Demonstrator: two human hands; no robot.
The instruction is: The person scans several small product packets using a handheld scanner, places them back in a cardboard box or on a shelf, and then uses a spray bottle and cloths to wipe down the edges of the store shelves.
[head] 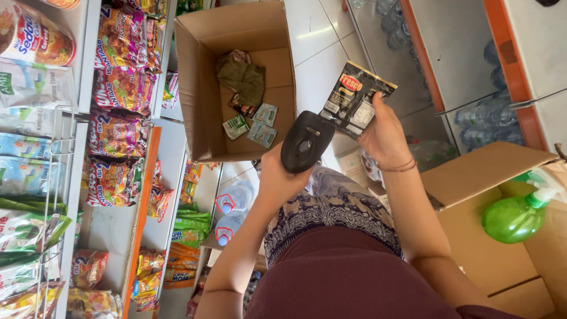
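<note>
one black sachet strip (356,99) is the landmark: a short run of joined dark packets, pinched at its lower right edge by the right hand (385,137), whose grip is clenched on it with the thumb across the front. its long axis tilts from lower left up to upper right, printed face turned toward the camera. just below and left of the strip, almost touching its lower left corner, sits the black handheld scanner (306,140), its head pointing up at the packets; the left hand (277,177) has its grip wrapped around the scanner's handle from beneath. so the scanner lies down-left of the strip, and the right hand is the one on the strip itself. further left of the strip stands an open cardboard box (195,88) on the tiled floor, with a crumpled green cloth (243,77) and a few small sachets (251,127) in it. far right of the strip, a green spray bottle (515,217) lies in another carton
</note>
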